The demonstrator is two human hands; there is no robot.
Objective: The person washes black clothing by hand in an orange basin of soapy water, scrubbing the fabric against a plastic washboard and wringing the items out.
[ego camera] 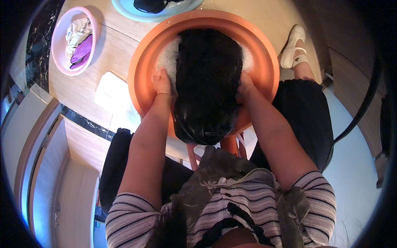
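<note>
A soaked black garment (208, 77) lies bunched in an orange plastic basin (141, 68) with soap suds. Its near end hangs over the front rim, wet and shiny. My left hand (162, 81) is inside the basin beside the cloth's left edge, among white suds (169, 54); its fingertips are partly lost in the foam. At the right edge of the cloth, my right hand (245, 83) touches it. The fingers there are hidden by the black fabric, so the grip cannot be made out.
Upper left, a pink basin (55, 49) holds cream and purple cloths. A light blue basin (124, 11) with black cloth stands beyond the orange one. A white board-like object (108, 90) lies on the tiled floor at left. A black hose or cable (356, 121) curves at right.
</note>
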